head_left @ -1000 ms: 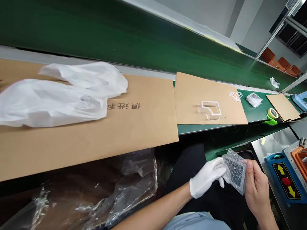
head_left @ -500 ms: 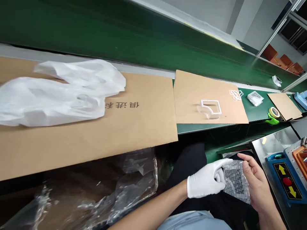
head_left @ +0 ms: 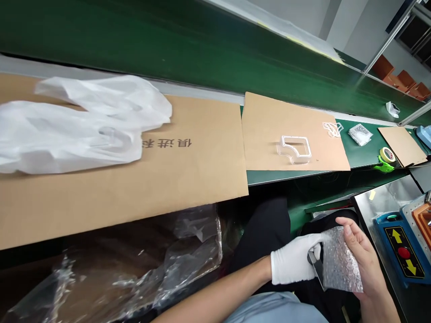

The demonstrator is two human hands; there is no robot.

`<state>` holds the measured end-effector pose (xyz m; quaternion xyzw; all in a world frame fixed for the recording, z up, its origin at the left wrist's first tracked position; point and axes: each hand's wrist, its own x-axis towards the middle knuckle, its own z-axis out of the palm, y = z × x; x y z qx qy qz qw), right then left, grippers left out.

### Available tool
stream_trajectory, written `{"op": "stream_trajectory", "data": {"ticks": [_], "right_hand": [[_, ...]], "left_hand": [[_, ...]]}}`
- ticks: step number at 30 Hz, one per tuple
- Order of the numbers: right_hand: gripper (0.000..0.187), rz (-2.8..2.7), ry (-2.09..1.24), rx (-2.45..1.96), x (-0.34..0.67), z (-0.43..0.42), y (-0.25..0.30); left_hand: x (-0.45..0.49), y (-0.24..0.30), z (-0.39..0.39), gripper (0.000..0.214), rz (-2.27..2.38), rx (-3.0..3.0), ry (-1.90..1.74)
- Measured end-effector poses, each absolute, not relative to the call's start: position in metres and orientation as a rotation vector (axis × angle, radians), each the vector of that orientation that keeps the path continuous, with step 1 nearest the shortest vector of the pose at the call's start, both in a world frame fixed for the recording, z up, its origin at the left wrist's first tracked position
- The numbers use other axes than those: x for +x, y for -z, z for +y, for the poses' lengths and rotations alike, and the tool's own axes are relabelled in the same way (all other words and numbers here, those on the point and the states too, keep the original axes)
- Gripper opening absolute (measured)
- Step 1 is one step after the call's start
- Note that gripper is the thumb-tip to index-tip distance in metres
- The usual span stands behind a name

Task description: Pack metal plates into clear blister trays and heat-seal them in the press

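Over my lap, a sheet or pouch of bubble wrap (head_left: 341, 262) is held between both hands. My right hand (head_left: 365, 258), bare, grips its right side, thumb on top and fingers behind. My left hand (head_left: 296, 259), in a white glove, is closed at the opposite side, on a flat clear piece (head_left: 317, 270) with a pale edge that sticks out from the wrap. How much of this piece lies under the wrap is hidden. On the bench's cardboard stands a clear plastic housing (head_left: 296, 150) with a white-rimmed opening.
White frame-shaped gaskets (head_left: 332, 129), a bubble-wrapped packet (head_left: 360, 134), a tape roll (head_left: 387, 155) and green scissors (head_left: 384, 166) lie along the bench. White plastic bags (head_left: 84, 130) cover the left cardboard. A blue fixture (head_left: 402, 251) with a red button stands at right. Clear film (head_left: 188, 251) hangs below.
The bubble wrap has turned and shifted slightly right, and its surface now looks silvery. An edge of the clear piece now shows at its left. My left hand has moved a little right.
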<state>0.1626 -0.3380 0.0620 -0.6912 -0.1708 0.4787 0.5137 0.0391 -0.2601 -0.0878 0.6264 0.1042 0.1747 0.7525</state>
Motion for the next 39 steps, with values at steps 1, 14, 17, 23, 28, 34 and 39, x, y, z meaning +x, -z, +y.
{"op": "stream_trajectory", "data": {"ticks": [1, 14, 17, 23, 28, 34, 39], "right_hand": [[0.047, -0.445, -1.094, -1.672, 0.171, -0.342, -0.063], [0.062, -1.028, -1.259, -1.826, 0.212, -0.351, -0.015], [0.058, -0.941, -1.446, -1.679, 0.185, -0.336, -0.008], [0.047, -0.815, -1.179, -1.808, 0.173, -0.329, -0.002], [0.048, -0.829, -1.108, -1.880, 0.177, -0.322, 0.015], [0.048, -0.738, -0.896, -1.649, 0.177, -0.303, 0.021], [0.050, -0.759, -0.875, -1.630, 0.185, -0.302, 0.025]], "left_hand": [[0.038, 0.094, -0.261, 0.047, 0.282, 1.326, -0.328], [-0.006, 0.064, -0.228, 0.062, 0.499, 0.808, -0.352], [-0.002, 0.059, -0.229, 0.070, 0.541, 0.852, -0.328], [-0.006, 0.063, -0.231, 0.075, 0.439, 0.979, -0.248], [-0.016, 0.073, -0.243, 0.056, 0.560, 0.933, -0.090], [-0.079, 0.119, -0.231, 0.044, 0.751, 0.820, -0.364], [-0.169, 0.176, -0.188, 0.043, 1.318, 0.320, -0.823]]}}
